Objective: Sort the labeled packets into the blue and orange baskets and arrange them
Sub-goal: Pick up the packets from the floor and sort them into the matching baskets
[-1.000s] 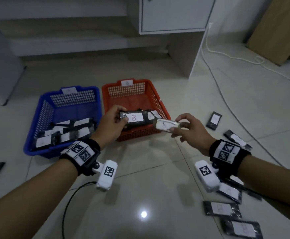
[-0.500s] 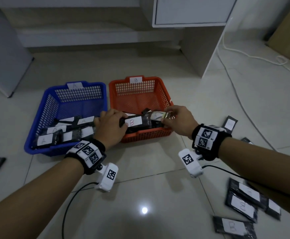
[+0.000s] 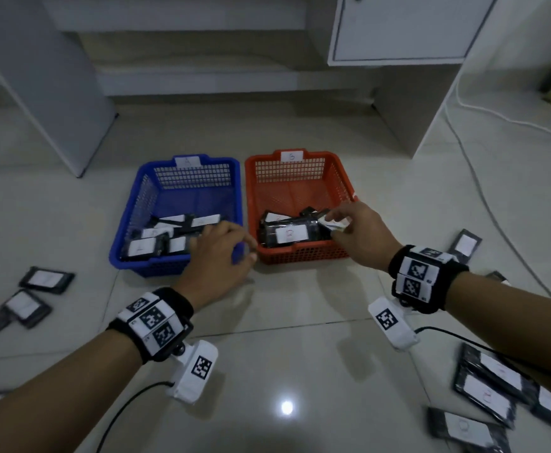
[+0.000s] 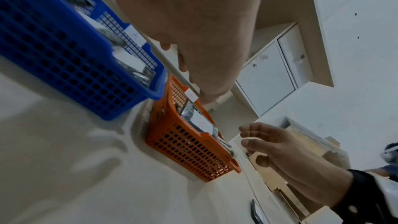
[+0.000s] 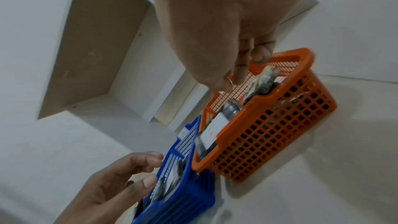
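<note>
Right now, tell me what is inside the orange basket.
The orange basket holds a pile of dark packets; the top one bears a B label. The right hand covers the pile's right end. Packets underneath cannot be counted.

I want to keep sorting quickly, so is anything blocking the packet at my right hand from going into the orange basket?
Nothing visible does. The right hand has the packet already over the orange basket, inside its right wall, just above the packets lying there.

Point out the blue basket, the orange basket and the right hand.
blue basket [image 3: 127,220], head view, left mesh wall.
orange basket [image 3: 303,255], head view, near mesh wall.
right hand [image 3: 361,237], head view, back of hand.
</note>
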